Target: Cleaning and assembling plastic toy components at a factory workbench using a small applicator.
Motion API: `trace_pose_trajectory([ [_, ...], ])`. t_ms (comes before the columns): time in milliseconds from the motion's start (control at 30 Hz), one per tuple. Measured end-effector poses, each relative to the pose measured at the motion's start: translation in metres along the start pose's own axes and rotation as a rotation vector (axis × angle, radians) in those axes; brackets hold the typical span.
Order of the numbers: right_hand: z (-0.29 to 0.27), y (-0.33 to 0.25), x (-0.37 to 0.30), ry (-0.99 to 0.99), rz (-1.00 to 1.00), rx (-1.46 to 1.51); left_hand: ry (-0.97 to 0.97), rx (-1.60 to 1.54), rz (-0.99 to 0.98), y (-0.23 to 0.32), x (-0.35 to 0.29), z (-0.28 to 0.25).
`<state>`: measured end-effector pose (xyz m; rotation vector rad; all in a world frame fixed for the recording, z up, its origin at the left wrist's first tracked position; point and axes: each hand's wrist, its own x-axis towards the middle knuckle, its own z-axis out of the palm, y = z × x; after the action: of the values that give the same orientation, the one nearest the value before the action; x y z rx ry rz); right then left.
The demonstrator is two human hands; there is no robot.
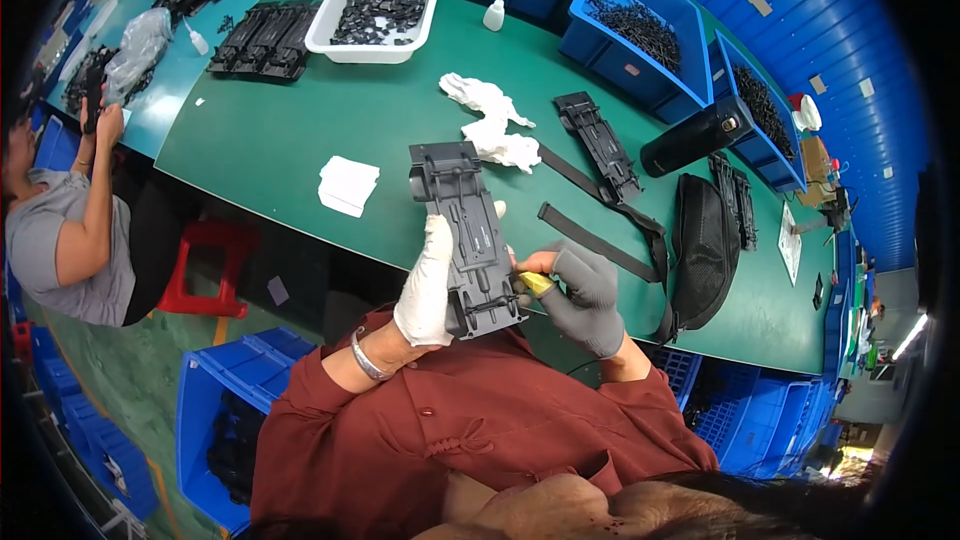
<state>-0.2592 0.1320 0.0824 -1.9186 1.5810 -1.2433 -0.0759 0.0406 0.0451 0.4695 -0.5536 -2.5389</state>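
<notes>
My left hand [427, 290], in a white glove, is closed round the left edge of a dark grey plastic chassis [474, 230], like the underside of a toy car. The chassis is held tilted up in front of my chest, with its ribbed, moulded face showing. At its lower right edge is my right hand [588, 298], in a grey glove with bare fingertips. Its fingers are closed on a small yellow object [537, 283], whose exact kind I cannot make out. Beyond the chassis, crumpled white cloths [490, 115] lie on the green table [270, 130].
Another chassis [598, 145] lies right of the cloths, near a black flask [690, 138] and a black strapped bag [705, 250]. A white tray [430, 15] of small black parts, a blue bin [690, 85] and a dropper bottle [495, 12] stand farther back. A co-worker [70, 230] sits left.
</notes>
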Motion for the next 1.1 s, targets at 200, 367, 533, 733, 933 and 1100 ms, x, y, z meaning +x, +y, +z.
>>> trace_pose_trajectory([
  [200, 0.002, 0.005, -0.002, 0.014, -0.190, -0.214, -0.042, 0.097, 0.103, -0.002, 0.000, 0.000],
  [367, 0.000, 0.004, 0.000, 0.006, -0.253, -0.282, -0.030, 0.228, 0.109, -0.002, 0.000, 0.001],
  [533, -0.001, 0.004, 0.000, 0.005, -0.276, -0.282, -0.058, 0.280, 0.126, -0.001, -0.002, 0.003],
  [733, -0.003, 0.004, -0.001, -0.009, -0.271, -0.301, -0.059, 0.260, 0.117, -0.002, -0.001, 0.002],
  [933, -0.006, 0.006, 0.000, -0.047, -0.280, -0.285, -0.048, 0.334, 0.133, 0.001, -0.002, 0.004],
  [1100, -0.008, 0.004, 0.002, -0.085, -0.285, -0.257, -0.079, 0.417, 0.149, 0.001, -0.004, 0.002],
])
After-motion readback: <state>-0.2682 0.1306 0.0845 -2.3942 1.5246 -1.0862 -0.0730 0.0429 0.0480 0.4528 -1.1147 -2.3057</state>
